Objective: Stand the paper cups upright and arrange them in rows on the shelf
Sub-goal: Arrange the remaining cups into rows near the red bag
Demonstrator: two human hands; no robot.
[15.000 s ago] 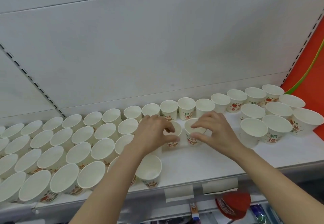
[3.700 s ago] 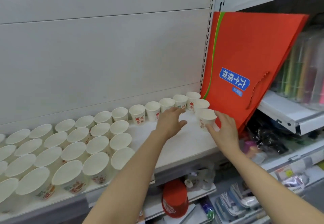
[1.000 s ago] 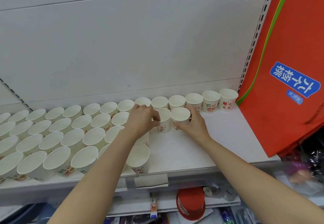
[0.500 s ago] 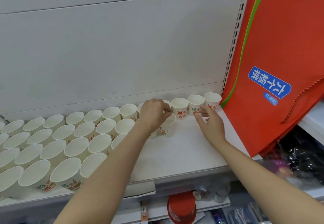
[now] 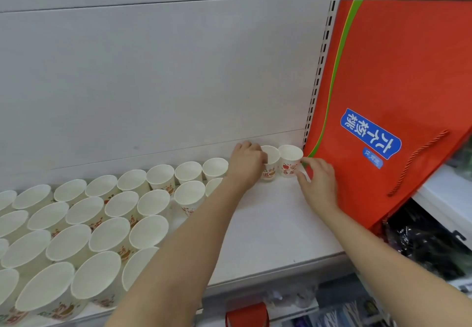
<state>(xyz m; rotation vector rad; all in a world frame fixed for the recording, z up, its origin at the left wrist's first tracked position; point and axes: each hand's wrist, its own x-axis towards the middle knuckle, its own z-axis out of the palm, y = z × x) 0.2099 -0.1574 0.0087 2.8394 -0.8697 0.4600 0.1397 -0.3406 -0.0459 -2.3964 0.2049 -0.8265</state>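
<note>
Cups stand in rows along the shelf's left and back. Your left hand grips one cup near the back right corner; your right hand pinches its neighbour, tight against the orange bag.

Orange bag: it is carrying a blue label with white Chinese characters, appearing upside down and reading 六个核桃.
Small blue tag: it is sitting just beside the big label on the same bag, its characters too small to read.
Paper cups: they are showing red printed pictures and red characters on their sides; one character is looking like 进, the rest are too blurred to read.
</note>
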